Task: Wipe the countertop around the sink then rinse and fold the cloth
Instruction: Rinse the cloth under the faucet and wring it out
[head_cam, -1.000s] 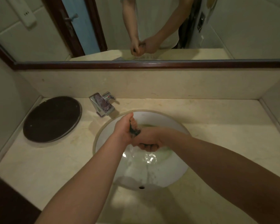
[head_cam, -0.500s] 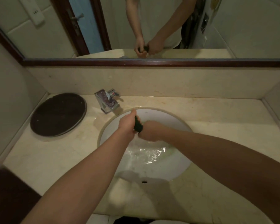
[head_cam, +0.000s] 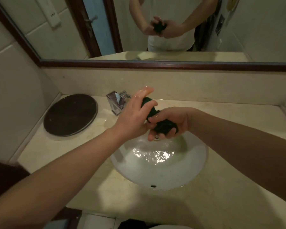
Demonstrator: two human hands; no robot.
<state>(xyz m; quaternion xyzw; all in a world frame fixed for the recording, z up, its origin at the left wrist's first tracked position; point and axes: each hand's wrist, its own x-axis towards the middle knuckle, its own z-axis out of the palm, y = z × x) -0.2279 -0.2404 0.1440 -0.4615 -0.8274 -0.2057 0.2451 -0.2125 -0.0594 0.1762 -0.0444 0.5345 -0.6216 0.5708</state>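
My left hand (head_cam: 134, 116) and right hand (head_cam: 177, 120) clench the twisted cloth (head_cam: 163, 126) over the sink's (head_cam: 191, 171) twelve o'clock edge; it looks soft, sodden and slippery, so I'd grip its ends.

**Colours at the basin**

Cloth (head_cam: 163, 125), gripped between left hand (head_cam: 134, 118) and right hand (head_cam: 175, 123): very dark green, near black. No pattern readable.

Sink (head_cam: 139, 176), below both hands: white, with a pale greenish tint on the wall under the right hand.

Countertop (head_cam: 213, 204), around it: cream-yellow, faintly mottled.

Faucet (head_cam: 117, 103), just beyond the left hand: silver chrome.

Round disc (head_cam: 70, 114), well left of the left hand: plain dark brown with a thin lighter rim.

Mirror frame (head_cam: 155, 65), beyond both hands: dark reddish brown.

Reflected above: white shirt (head_cam: 168, 43), blue door (head_cam: 99, 25).
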